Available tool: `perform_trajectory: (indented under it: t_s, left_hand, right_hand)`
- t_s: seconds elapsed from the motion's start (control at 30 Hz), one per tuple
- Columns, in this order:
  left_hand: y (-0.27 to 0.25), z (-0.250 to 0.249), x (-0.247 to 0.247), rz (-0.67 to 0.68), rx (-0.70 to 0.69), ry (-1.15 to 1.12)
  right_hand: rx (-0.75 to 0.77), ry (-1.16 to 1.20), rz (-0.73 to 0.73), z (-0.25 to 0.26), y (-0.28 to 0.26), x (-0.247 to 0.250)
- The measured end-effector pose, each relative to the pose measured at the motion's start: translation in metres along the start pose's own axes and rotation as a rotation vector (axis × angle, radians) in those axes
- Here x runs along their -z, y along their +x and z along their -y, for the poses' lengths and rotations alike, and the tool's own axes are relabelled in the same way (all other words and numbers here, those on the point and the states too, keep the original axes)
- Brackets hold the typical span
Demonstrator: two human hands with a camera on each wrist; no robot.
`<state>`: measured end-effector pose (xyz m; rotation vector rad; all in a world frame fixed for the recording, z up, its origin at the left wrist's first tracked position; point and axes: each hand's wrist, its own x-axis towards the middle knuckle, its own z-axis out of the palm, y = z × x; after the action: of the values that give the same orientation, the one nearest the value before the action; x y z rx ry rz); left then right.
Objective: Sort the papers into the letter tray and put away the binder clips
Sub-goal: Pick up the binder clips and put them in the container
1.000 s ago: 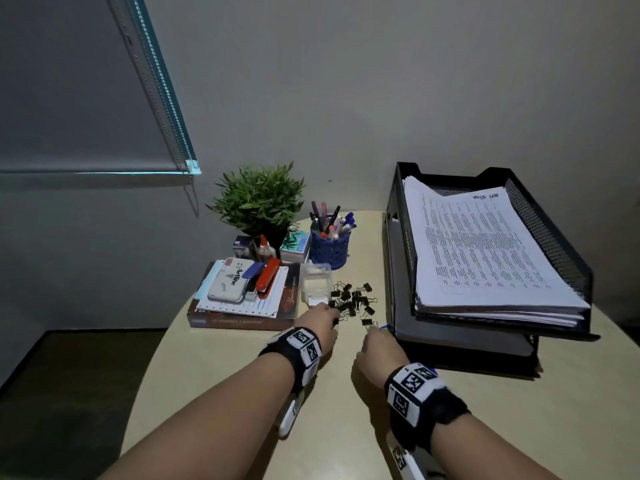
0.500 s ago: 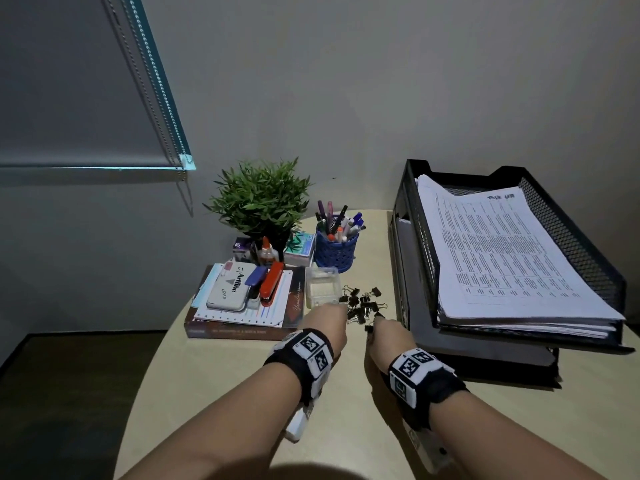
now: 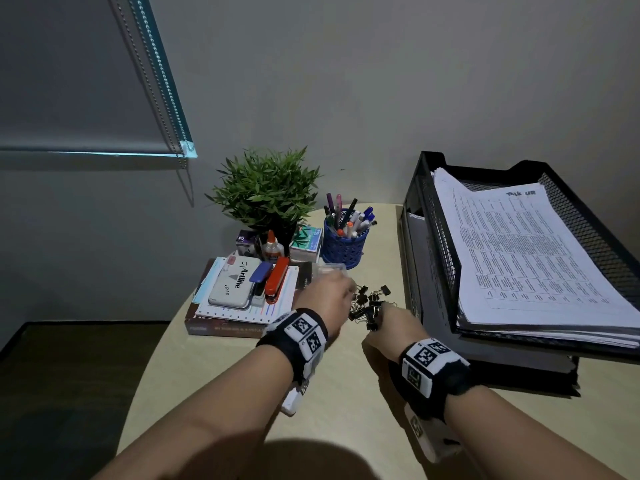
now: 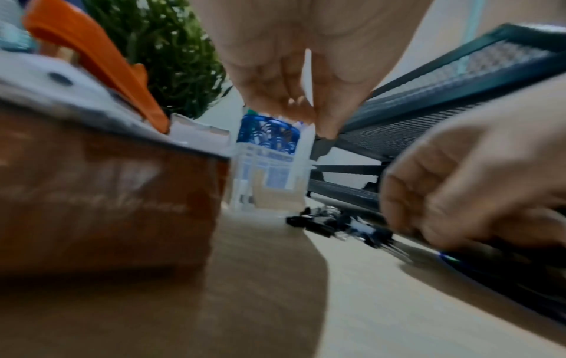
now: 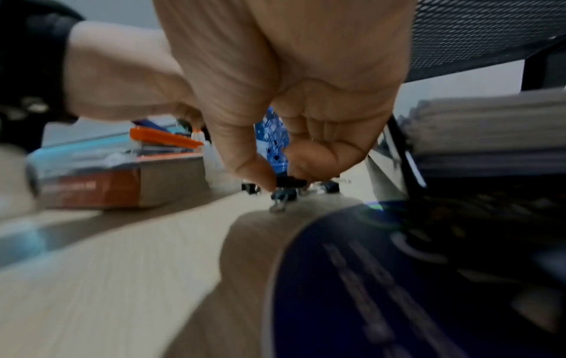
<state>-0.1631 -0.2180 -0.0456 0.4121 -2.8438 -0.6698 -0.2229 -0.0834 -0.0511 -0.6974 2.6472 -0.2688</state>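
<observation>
A pile of small black binder clips (image 3: 370,303) lies on the beige table beside the black mesh letter tray (image 3: 436,237). A stack of printed papers (image 3: 536,265) fills the tray's top tier. My right hand (image 3: 384,313) is at the pile's near edge, and its thumb and forefinger pinch one binder clip (image 5: 289,181). My left hand (image 3: 332,292) hovers over a clear plastic box (image 3: 330,268) left of the pile. In the left wrist view its fingertips (image 4: 324,126) point down, bunched above the box (image 4: 269,179). Blur hides whether they hold anything.
A brown book (image 3: 221,327) on the left carries a notepad, a stamp pad (image 3: 235,282) and a red stapler (image 3: 277,278). Behind these stand a potted plant (image 3: 266,192), a glue bottle (image 3: 272,245) and a blue pen cup (image 3: 344,244). The table's curved edge runs near left.
Both hands have moved forward. The left one has gone from the table near the pile to above the clear box. The right one has reached the pile and pinched a clip.
</observation>
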Motion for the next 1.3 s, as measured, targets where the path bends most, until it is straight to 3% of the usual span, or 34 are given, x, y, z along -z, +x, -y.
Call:
perform_trajectory:
  t_s: [0.1, 0.17, 0.37, 0.43, 0.53, 0.67, 0.77, 0.97, 1.17, 1.3]
  left_hand:
    - [-0.005, -0.001, -0.018, 0.302, -0.068, 0.133]
    - [-0.006, 0.004, -0.026, 0.416, -0.057, 0.211]
    - [-0.005, -0.002, -0.031, 0.502, -0.050, 0.405]
    - [-0.006, -0.003, -0.031, 0.472, -0.032, 0.376]
    - [-0.008, -0.003, -0.029, 0.405, -0.045, 0.308]
    - [-0.010, -0.005, -0.028, 0.415, -0.011, 0.305]
    - [-0.012, -0.007, -0.028, 0.434, 0.068, 0.282]
    - [-0.017, -0.008, -0.022, 0.457, 0.155, 0.177]
    - [-0.004, 0.000, 0.017, 0.154, 0.217, -0.003]
    - [0.007, 0.012, 0.026, 0.095, 0.230, 0.063]
  right_hand:
    - [0.006, 0.094, -0.100, 0.013, 0.005, 0.020]
    - [0.030, 0.163, -0.151, 0.023, 0.011, 0.031]
    - [0.198, 0.423, -0.165, 0.050, 0.028, 0.032]
    - [0.193, 0.403, -0.178, 0.049, 0.032, 0.028]
    - [0.042, 0.295, -0.180, 0.039, 0.033, 0.020]
    - [-0.134, 0.113, -0.032, 0.021, 0.020, 0.006]
    - [-0.149, 0.062, 0.025, 0.015, 0.012, -0.002]
    - [-0.186, 0.095, -0.008, 0.013, 0.010, -0.004]
    - [-0.173, 0.085, -0.017, 0.008, 0.009, -0.005]
    - [-0.171, 0.042, 0.001, 0.010, 0.005, -0.005]
